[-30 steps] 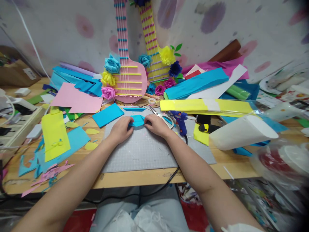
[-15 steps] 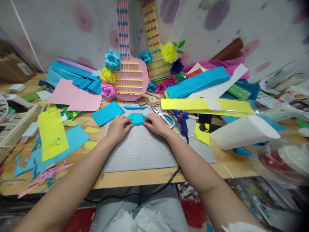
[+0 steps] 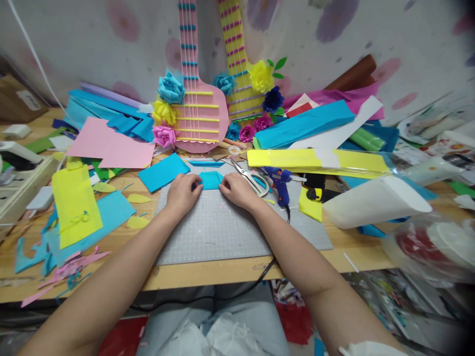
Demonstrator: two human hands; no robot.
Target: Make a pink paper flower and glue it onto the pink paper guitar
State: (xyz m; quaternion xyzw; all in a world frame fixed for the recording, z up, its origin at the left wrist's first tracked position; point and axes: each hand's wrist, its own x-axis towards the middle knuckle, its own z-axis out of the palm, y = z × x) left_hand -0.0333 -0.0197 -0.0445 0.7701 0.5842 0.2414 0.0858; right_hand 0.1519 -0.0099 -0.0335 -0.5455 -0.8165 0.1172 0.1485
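Observation:
A small piece of folded blue paper (image 3: 211, 181) lies on the grey cutting mat (image 3: 218, 222). My left hand (image 3: 183, 193) pinches its left edge between thumb and fingers. At the opposite edge, my right hand (image 3: 237, 189) grips it the same way. Just behind it sits a narrow blue paper strip (image 3: 206, 163). Scissors (image 3: 254, 180) with pale handles lie against the right hand's far side. A larger blue paper rectangle (image 3: 164, 172) rests left of the left hand. Beyond the scissors is a blue glue gun (image 3: 281, 185).
Pink (image 3: 202, 113) and yellow paper guitars (image 3: 243, 101) with paper flowers lean on the wall. Yellow paper (image 3: 76, 207) and coloured scraps lie left. A wrapped yellow roll (image 3: 319, 162), a white paper tube (image 3: 374, 202) and a yellow-handled tool (image 3: 315, 194) lie right.
The blue paper now lies flatter between my fingers, its front edge slightly higher in view. Both hands keep their pinch on it. The view has shifted slightly.

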